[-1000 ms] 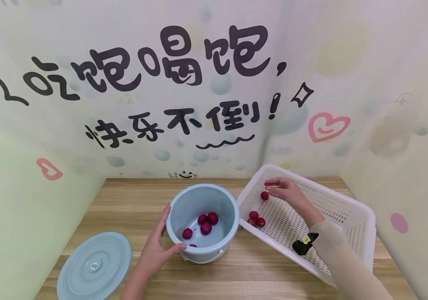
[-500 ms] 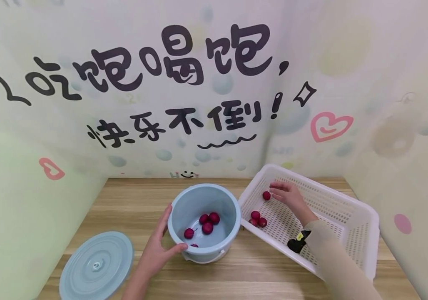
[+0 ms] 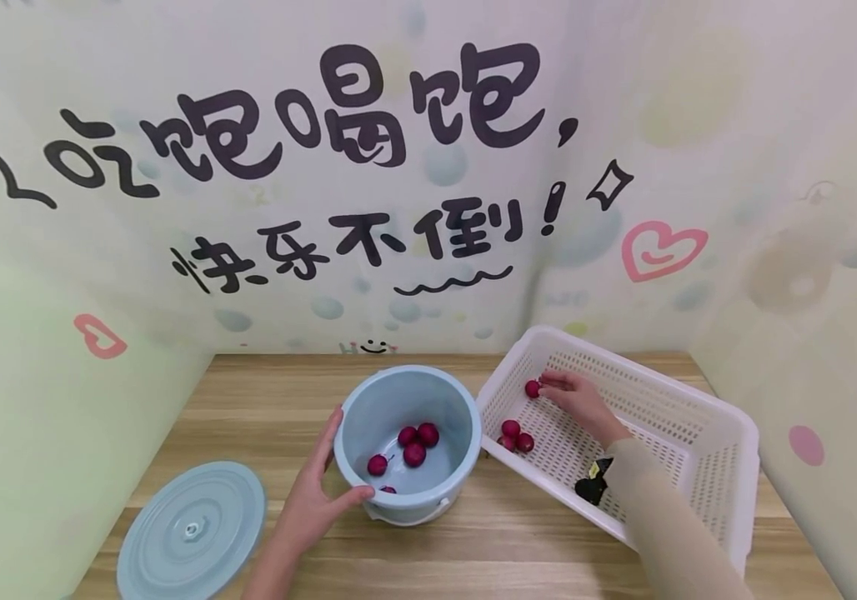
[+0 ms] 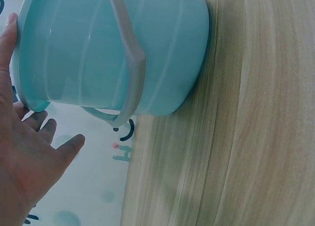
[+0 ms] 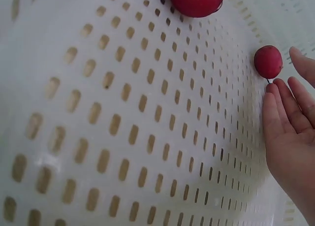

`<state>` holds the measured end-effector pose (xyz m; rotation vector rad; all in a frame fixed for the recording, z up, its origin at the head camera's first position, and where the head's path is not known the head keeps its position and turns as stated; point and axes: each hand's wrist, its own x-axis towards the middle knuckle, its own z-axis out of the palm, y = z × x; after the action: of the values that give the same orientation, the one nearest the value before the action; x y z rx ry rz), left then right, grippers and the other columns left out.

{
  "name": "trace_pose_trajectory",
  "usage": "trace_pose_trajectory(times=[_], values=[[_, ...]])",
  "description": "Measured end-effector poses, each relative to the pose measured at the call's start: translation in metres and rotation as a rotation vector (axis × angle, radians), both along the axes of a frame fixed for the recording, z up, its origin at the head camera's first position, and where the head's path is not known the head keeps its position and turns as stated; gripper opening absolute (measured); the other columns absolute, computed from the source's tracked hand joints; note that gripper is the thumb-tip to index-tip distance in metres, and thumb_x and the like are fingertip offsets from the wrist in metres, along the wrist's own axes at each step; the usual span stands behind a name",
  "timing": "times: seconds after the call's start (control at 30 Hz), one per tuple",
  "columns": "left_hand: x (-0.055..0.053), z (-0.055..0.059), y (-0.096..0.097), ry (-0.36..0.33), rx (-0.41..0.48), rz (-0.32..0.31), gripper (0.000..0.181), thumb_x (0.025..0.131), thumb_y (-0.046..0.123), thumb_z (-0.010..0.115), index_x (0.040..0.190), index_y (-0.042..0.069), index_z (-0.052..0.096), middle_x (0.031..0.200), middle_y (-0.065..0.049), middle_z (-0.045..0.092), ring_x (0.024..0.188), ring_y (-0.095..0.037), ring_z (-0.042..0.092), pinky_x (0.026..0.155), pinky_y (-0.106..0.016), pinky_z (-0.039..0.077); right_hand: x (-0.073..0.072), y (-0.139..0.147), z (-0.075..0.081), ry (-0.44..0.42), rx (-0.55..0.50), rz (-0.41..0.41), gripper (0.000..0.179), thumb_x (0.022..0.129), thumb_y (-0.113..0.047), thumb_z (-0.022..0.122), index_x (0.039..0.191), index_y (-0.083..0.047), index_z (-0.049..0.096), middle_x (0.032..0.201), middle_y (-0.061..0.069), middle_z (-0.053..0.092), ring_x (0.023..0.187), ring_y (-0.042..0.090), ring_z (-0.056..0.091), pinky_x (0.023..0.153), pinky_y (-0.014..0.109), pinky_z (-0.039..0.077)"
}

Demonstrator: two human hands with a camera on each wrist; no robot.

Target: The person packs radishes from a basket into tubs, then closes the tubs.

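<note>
Fingers of the right hand (image 3: 580,402) are extended, with a gap between them and the thumb, and we see nothing in their hold. Their tips are right next to a single round, glossy, dark-red piece of produce with a thin stem (image 3: 532,389); we cannot tell whether they touch it. That piece lies near the far left corner inside a rectangular white plastic basket with slotted walls and floor (image 3: 661,418), while three more dark-red pieces (image 3: 511,428) sit bunched together closer to the basket's left side.

The left hand (image 3: 314,497) rests against a round, light-blue plastic bucket (image 3: 406,400), its fingers spread wide and nearly straight on the outside and its thumb on the near rim. The bucket stands upright just beside the basket, and inside it we count five dark-red pieces (image 3: 414,454), one partly hidden by the near rim. In the left wrist view we see its pale curved handle (image 4: 134,73) hanging down along the outside.

To the left of the bucket, we find a round, light-blue plastic lid with a small central knob (image 3: 191,529), lying on the wood-grain table (image 3: 473,558). A beige sleeve (image 3: 661,508) covers the right forearm, and a black device with a yellow mark (image 3: 590,488) shows at that wrist.
</note>
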<state>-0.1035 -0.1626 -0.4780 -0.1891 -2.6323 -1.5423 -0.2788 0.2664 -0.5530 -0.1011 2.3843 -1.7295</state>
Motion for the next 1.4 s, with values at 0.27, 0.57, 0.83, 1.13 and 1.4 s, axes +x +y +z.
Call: trace_pose_trajectory(times=[0.27, 0.57, 0.83, 1.13, 1.4], values=[[-0.001, -0.002, -0.001, 0.001, -0.018, 0.002, 0.108, 0.077, 0.022, 0.086, 0.161, 0.027, 0.017, 0.167, -0.004, 0.023, 0.150, -0.029, 0.032, 0.117, -0.047, 0.032, -0.004, -0.008, -0.001, 0.062, 0.050, -0.002, 0.048, 0.092, -0.009, 0.069, 0.134, 0.010, 0.053, 0.134, 0.031, 0.059, 0.120, 0.029, 0.064, 0.087, 0.007, 0.048], [-0.001, -0.002, -0.001, 0.000, -0.008, -0.003, 0.108, 0.078, 0.021, 0.086, 0.161, 0.023, 0.018, 0.167, -0.003, 0.023, 0.150, -0.029, 0.032, 0.118, -0.048, 0.033, -0.003, -0.022, 0.006, 0.006, 0.122, -0.105, 0.043, 0.089, -0.007, 0.073, 0.128, 0.007, 0.059, 0.126, 0.027, 0.065, 0.104, 0.020, 0.071, 0.091, 0.022, 0.057], [-0.001, -0.004, -0.003, 0.013, 0.001, -0.008, 0.108, 0.077, 0.020, 0.087, 0.161, 0.026, 0.018, 0.167, -0.001, 0.023, 0.149, -0.029, 0.032, 0.114, -0.017, 0.030, -0.004, -0.025, 0.006, -0.006, 0.160, -0.139, 0.041, 0.089, -0.008, 0.074, 0.125, 0.006, 0.060, 0.123, 0.026, 0.067, 0.101, 0.019, 0.071, 0.091, 0.027, 0.057], [0.000, -0.004, -0.003, 0.026, 0.008, -0.014, 0.109, 0.076, 0.019, 0.087, 0.161, 0.026, 0.019, 0.167, -0.003, 0.023, 0.149, -0.030, 0.032, 0.112, -0.013, 0.028, -0.004, -0.025, 0.005, -0.006, 0.196, -0.154, 0.038, 0.089, -0.011, 0.074, 0.123, 0.002, 0.063, 0.121, 0.022, 0.068, 0.104, 0.024, 0.065, 0.091, 0.028, 0.051], [-0.001, -0.004, -0.002, 0.023, 0.002, -0.012, 0.109, 0.076, 0.019, 0.087, 0.161, 0.026, 0.018, 0.167, -0.003, 0.023, 0.149, -0.028, 0.032, 0.114, -0.017, 0.030, -0.004, -0.025, 0.005, -0.014, 0.200, -0.154, 0.036, 0.089, -0.013, 0.075, 0.121, 0.001, 0.064, 0.119, 0.020, 0.069, 0.101, 0.022, 0.065, 0.087, 0.024, 0.050]])
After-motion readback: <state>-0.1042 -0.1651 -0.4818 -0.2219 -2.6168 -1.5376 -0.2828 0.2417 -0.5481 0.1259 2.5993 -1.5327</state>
